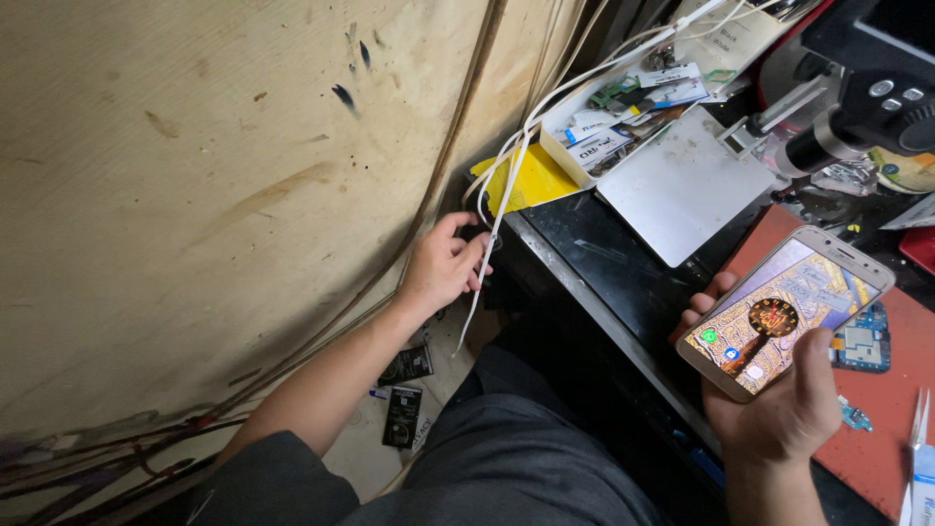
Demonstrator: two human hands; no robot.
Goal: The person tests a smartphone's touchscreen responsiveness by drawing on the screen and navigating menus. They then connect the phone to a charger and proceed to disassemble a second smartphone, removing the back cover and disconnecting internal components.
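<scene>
Right hand grips a lit phone slanting up-right over the surface — far-off left hand pinches a white cable.

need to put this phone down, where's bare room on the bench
The white plate below the parts box is bare. So is the black benchtop strip between that plate and the bench edge. The red mat is open behind the right hand, which holds the phone. It is crowded around the circuit board and microscope.
</scene>
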